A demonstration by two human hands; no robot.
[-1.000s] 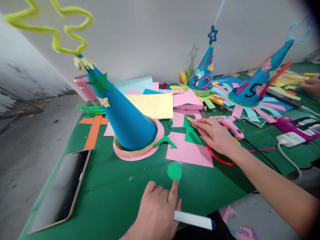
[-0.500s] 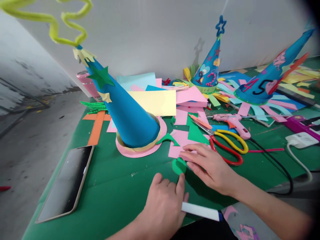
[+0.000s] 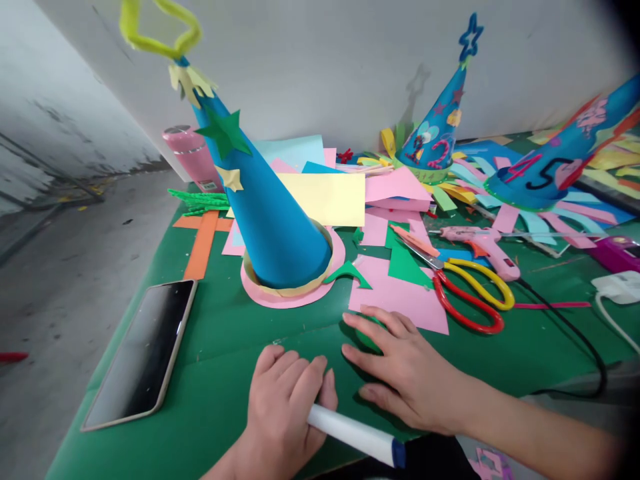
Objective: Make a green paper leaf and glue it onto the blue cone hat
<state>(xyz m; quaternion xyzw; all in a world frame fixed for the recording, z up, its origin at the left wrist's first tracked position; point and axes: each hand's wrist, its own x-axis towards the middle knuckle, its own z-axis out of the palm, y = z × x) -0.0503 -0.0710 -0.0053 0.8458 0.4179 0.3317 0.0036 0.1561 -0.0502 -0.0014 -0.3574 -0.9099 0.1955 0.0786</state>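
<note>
My left hand [image 3: 290, 403] is wrapped round a white marker [image 3: 353, 435] with a dark blue end that points to the right. My right hand [image 3: 400, 370] lies over a small green paper cutout [image 3: 371, 337], its fingers spread; most of the cutout is hidden beneath them. Beyond my hands stands a tall blue paper cone hat [image 3: 270, 220] with a pink brim [image 3: 287, 300], green and cream stars, and a yellow pipe-cleaner shape on its tip. A curved green paper scrap [image 3: 350, 272] touches the brim's right side.
Red-and-yellow scissors [image 3: 470, 293] and a pink glue gun [image 3: 487, 247] lie right of pink paper [image 3: 400, 300]. A phone [image 3: 143, 353] lies at the left edge. Two decorated blue hats [image 3: 433, 140] [image 3: 545, 170] stand behind, near a pink bottle [image 3: 193, 160].
My left index finger has left the green cutout and curled in round the marker. My right hand has come from the scissors down onto the cutout. The view has shifted.
</note>
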